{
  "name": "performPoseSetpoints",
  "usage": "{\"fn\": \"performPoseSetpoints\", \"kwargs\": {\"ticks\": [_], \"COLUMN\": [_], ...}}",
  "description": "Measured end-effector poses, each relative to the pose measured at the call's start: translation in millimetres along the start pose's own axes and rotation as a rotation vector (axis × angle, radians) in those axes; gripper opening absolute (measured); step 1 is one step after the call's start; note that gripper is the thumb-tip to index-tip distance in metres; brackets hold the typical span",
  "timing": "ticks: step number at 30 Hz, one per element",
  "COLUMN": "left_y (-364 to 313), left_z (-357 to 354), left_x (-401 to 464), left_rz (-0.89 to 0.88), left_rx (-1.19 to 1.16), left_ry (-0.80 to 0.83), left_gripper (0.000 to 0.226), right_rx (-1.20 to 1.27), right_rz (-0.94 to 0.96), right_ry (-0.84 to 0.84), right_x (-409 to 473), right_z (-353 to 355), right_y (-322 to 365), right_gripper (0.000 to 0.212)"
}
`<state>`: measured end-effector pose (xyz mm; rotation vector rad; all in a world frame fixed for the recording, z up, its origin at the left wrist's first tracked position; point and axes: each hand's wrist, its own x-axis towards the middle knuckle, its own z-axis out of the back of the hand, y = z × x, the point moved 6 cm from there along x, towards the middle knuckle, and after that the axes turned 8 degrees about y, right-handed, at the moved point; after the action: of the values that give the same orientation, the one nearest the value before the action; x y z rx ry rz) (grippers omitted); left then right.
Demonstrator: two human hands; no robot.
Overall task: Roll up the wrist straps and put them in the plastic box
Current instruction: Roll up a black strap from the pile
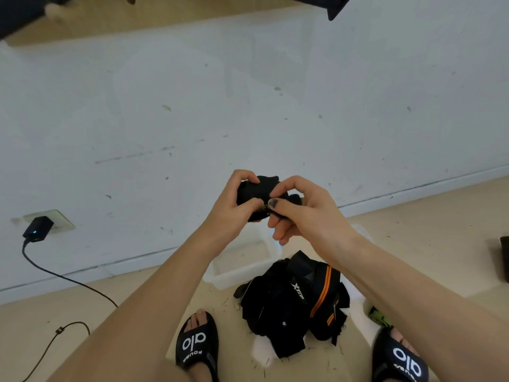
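A black wrist strap [254, 193], mostly rolled, is held up in front of the white wall. My left hand [234, 206] grips the roll with fingers and thumb curled round it. My right hand [301, 213] pinches the strap's loose end against the roll. Below them on the floor lies a pile of black wrist straps [292, 301], one with an orange stripe. A white plastic box [239, 267] stands just behind the pile, partly hidden by my forearms.
My feet in black slides [197, 347] [399, 357] flank the pile. A black charger [37, 228] sits in a wall socket at left, its cable trailing over the beige floor. A dark object [504, 263] sits at the right edge.
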<state>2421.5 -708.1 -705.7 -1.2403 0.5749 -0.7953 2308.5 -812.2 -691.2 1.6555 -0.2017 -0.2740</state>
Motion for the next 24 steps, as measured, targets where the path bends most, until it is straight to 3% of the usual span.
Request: {"fn": "performPoseSetpoints", "kwargs": {"ticks": [4, 8, 10, 12, 18, 21, 24], "left_y": [-1, 5, 6, 7, 8, 5, 1], "left_z": [-10, -13, -16, -19, -39, -44, -46], "left_x": [2, 0, -1, -1, -2, -1, -1], "left_rz": [0.014, 0.078, 0.096, 0.118, 0.175, 0.207, 0.205], "left_rx": [-0.018, -0.032, -0.034, -0.019, 0.052, 0.023, -0.014], "left_ry": [0.072, 0.106, 0.131, 0.16, 0.192, 0.136, 0.097], "left_gripper": [0.03, 0.026, 0.026, 0.028, 0.031, 0.026, 0.034], "right_rx": [0.034, -0.034, -0.095, -0.216, -0.698, -0.703, -0.572], "right_rz": [-0.04, -0.043, -0.019, 0.018, 0.296, 0.293, 0.199], "right_ry": [0.028, 0.191, 0.202, 0.156, -0.092, -0.171, -0.229], "right_x": [4, 1, 1, 3, 1, 7, 10], "right_z": [14, 18, 22, 29, 50, 52, 52], "right_y": [1, -1, -1, 1, 14, 9, -2], "right_gripper": [0.007, 0.037, 0.025, 0.018, 0.027, 0.028, 0.025]}}
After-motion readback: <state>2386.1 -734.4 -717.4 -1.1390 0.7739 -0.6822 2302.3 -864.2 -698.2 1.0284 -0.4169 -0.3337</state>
